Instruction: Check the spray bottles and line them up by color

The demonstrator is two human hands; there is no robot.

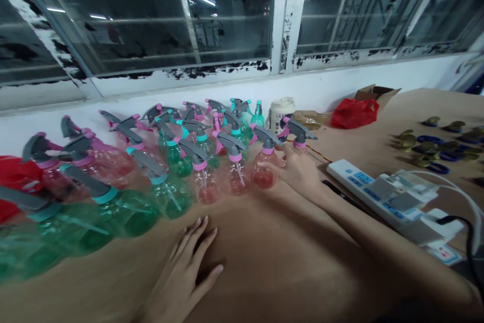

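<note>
My left hand [187, 262] rests on the brown tabletop with fingers stretched out, holding nothing. My right hand [300, 169] is at the right end of the front row, closed about a spray bottle with a grey and pink trigger head [299, 134]; its body is mostly hidden by the hand. One digit reaches left across the neighbouring pink spray bottle [263, 178]. Two more clear pink spray bottles [238, 177] stand left of it. Nearest my left hand is a green spray bottle [172, 197] with a turquoise collar. Several pink and green bottles crowd behind and to the left.
A white power strip [355, 174] with plugged-in adapters and cables lies right of my right forearm. Behind stand a white tub [282, 111], a small carton [308, 119] and a red plastic bag [355, 113]. Several brass-coloured and blue items [427, 149] lie far right. Windows line the wall.
</note>
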